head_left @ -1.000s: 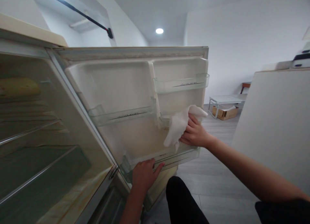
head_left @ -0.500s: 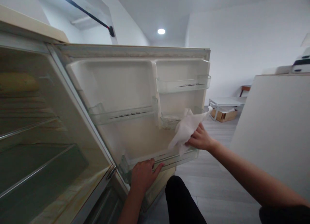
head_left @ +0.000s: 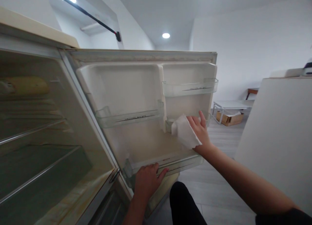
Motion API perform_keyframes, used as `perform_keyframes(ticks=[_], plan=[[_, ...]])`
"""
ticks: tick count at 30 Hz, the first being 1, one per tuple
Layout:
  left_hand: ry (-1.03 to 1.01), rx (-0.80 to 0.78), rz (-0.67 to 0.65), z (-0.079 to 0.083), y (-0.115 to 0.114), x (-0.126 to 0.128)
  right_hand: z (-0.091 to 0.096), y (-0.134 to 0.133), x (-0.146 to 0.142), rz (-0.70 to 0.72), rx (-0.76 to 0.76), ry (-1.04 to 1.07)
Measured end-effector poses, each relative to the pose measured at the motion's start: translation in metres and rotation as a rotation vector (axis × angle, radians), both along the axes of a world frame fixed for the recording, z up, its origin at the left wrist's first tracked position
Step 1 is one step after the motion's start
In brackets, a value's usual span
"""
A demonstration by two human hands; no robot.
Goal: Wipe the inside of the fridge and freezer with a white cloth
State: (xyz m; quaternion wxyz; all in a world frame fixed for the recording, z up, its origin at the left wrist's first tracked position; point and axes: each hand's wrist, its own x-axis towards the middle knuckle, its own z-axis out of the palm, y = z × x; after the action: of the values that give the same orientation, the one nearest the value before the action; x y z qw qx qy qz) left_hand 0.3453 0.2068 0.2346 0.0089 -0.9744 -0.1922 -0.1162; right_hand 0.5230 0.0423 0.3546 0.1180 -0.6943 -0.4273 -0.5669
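The fridge door (head_left: pixel 131 85) stands wide open, its inner side facing me. My left hand (head_left: pixel 148 179) grips the rim of the clear bottom door shelf (head_left: pixel 187 164), fingers over the edge and thumb along the front. In my right hand (head_left: pixel 200 132) is a white wipe (head_left: pixel 184 131), draped from the fingers beside the small lower right door shelf (head_left: pixel 168 126). The index finger points up, and the wipe hides part of that shelf. I cannot tell whether the wipe touches it.
On the left lies the fridge interior with a glass shelf (head_left: pixel 34 131) and a yellowish rolled object (head_left: pixel 26 86). A white cabinet (head_left: pixel 280 131) is at the right. Beyond the door stand a low white table (head_left: pixel 231 104) and a cardboard box (head_left: pixel 231 119). My knee (head_left: pixel 181 195) is below the door.
My right hand has turned and risen slightly, and the wipe, spread out before, is now bunched to the left of the fingers. My left hand keeps its hold; the view has shifted slightly.
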Motion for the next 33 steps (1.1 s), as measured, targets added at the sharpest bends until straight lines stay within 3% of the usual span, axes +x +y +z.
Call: perform_keyframes(ticks=[5, 13, 17, 20, 27, 30, 33], plan=[[-0.002, 0.013, 0.007, 0.001, -0.001, 0.004, -0.010, 0.010, 0.014, -0.067, 0.058, 0.060], [-0.053, 0.092, -0.011, -0.004, 0.001, 0.020, -0.018, 0.062, 0.010, -0.018, 0.145, 0.087], [-0.057, 0.121, -0.008, -0.003, 0.002, 0.027, -0.023, 0.071, 0.022, 0.012, 0.158, 0.029], [-0.056, 0.140, 0.003, -0.003, 0.002, 0.031, -0.027, 0.058, 0.053, -0.019, 0.146, -0.038], [-0.107, 0.158, 0.009, -0.010, 0.003, 0.034, -0.038, -0.004, 0.148, -0.040, 0.235, -0.084], [-0.120, 0.154, 0.002, -0.010, 0.003, 0.031, -0.040, -0.020, 0.161, -0.020, 0.237, -0.057], [-0.108, 0.136, 0.009, -0.008, 0.001, 0.028, -0.042, -0.016, 0.149, -0.025, 0.255, 0.035]])
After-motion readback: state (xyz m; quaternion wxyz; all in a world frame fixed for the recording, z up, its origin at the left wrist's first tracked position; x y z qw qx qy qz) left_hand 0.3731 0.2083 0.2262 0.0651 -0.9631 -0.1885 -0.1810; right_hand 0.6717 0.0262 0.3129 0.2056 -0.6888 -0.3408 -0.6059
